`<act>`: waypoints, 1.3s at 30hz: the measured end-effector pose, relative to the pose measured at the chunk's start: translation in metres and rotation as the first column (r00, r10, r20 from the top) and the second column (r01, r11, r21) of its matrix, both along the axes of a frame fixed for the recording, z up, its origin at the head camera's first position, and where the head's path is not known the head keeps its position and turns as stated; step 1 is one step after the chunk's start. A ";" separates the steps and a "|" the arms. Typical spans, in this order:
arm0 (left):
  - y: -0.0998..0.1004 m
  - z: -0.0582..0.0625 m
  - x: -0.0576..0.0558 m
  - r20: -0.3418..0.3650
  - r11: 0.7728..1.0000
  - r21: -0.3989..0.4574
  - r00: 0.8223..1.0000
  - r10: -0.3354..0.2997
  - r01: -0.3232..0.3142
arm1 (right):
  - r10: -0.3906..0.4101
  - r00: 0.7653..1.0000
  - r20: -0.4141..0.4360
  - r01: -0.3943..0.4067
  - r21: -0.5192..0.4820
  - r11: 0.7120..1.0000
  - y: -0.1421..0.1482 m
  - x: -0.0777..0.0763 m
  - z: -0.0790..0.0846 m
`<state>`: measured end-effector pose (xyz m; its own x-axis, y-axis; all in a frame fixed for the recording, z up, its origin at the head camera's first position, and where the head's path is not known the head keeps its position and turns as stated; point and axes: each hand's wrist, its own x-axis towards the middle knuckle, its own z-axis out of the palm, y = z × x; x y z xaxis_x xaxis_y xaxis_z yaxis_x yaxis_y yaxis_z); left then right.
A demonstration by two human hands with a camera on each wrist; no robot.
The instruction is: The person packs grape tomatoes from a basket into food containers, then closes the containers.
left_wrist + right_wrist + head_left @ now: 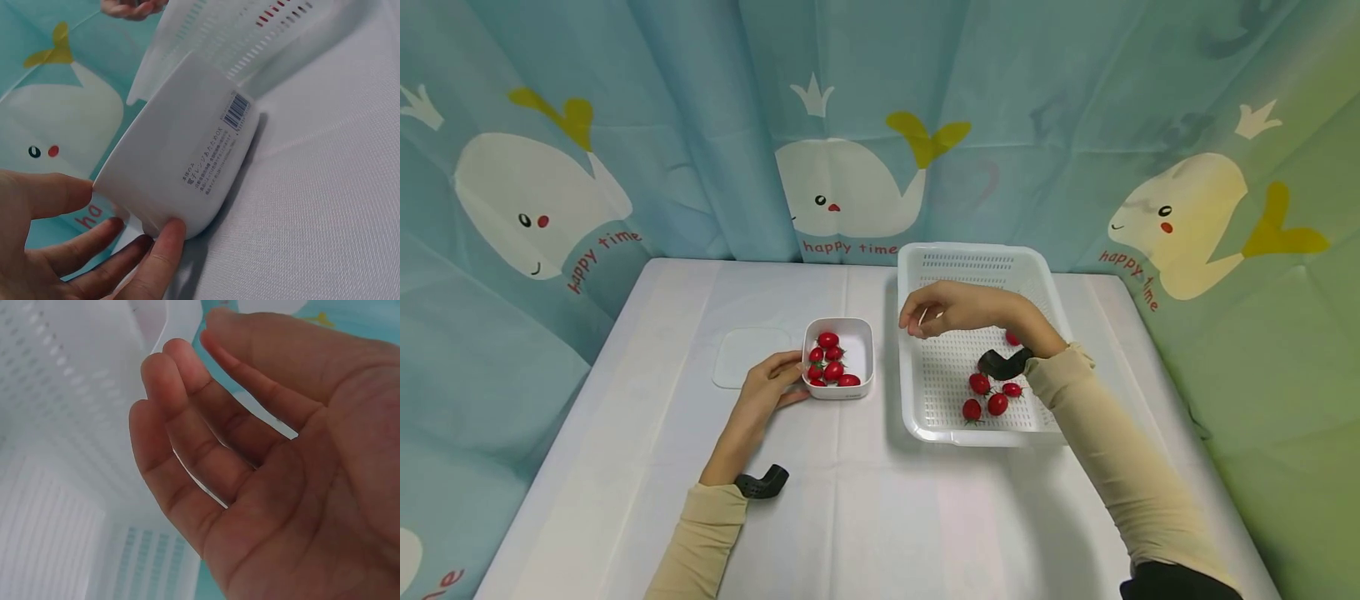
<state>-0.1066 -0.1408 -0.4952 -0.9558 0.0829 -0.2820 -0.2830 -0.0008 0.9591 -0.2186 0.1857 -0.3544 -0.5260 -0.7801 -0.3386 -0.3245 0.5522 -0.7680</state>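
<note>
My left hand rests against the left side of a small white container, its spread fingertips touching the wall and rim. In the left wrist view, printed text and a barcode show on the side of that container. Several cherry tomatoes lie inside it, mostly toward its left and front. Over the left part of a white perforated basket hovers my right hand, fingers loosely bent. Nothing lies in its palm in the right wrist view. More cherry tomatoes sit in the basket's front right area, partly hidden by the right arm.
A flat translucent lid lies on the white-covered table, left of the container and partly behind my left hand. A blue curtain with whale prints hangs right behind the table, and green fabric borders the right side.
</note>
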 end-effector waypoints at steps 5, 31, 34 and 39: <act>0.000 0.000 0.000 0.002 1.000 -0.004 1.000 0.002 -0.002 | -0.020 1.000 0.009 0.020 0.031 0.999 0.017 0.000 -0.001; -0.001 -0.001 0.000 0.001 1.000 -0.001 1.000 -0.002 0.002 | -0.140 0.990 -0.033 0.143 0.156 0.977 0.077 0.003 -0.040; -0.001 0.000 0.000 -0.001 1.000 0.001 1.000 -0.004 0.004 | -0.119 0.991 -0.057 0.127 0.175 0.976 0.081 0.005 -0.044; 0.000 0.000 0.000 0.005 1.000 -0.001 1.000 0.000 0.000 | -0.115 0.990 -0.084 0.132 0.234 0.963 0.086 0.009 -0.048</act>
